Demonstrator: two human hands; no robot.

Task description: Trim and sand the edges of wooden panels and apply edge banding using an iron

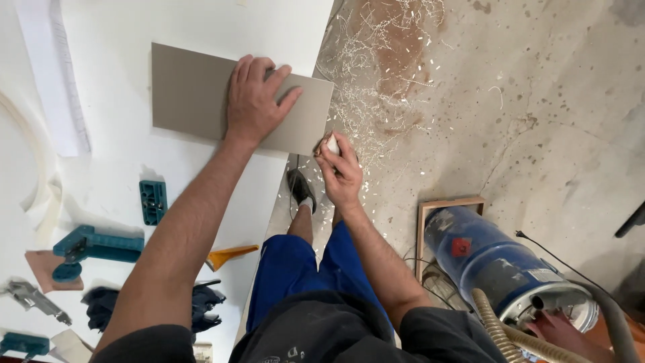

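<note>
Dark shirt fabric (316, 333) and blue shorts (295, 269) are filling the bottom of the head view, nearest the lens, as a person is working at a white workbench (121, 154). Just beyond, a flat grey-beige panel (195, 94) is lying on the bench top, its right end reaching the bench edge and jutting slightly over it. Pressing down on that panel is the left hand (255, 101), spread flat with fingers open and palm down, holding nothing. Against the panel's lower right corner, the right hand (339, 171) is curling closed around a small white block (332, 144), which is touching the panel's edge.

Outward from the panel, teal plastic jigs (153, 200) and a larger teal clamp tool (94, 245) are resting on the bench, with an orange scraper-like piece (232, 255) near the bench edge and dark gloves (201, 302) beside the left forearm. A grey metal hand tool (30, 297) is lying at the far left.

Below the bench, a dark shoe (301, 188) is standing on a concrete floor (537, 101) strewn with pale shavings (376, 60). To the right, a blue cylindrical vacuum (497, 265) with a ribbed hose (504, 333) is sitting by a wooden frame (449, 204).
</note>
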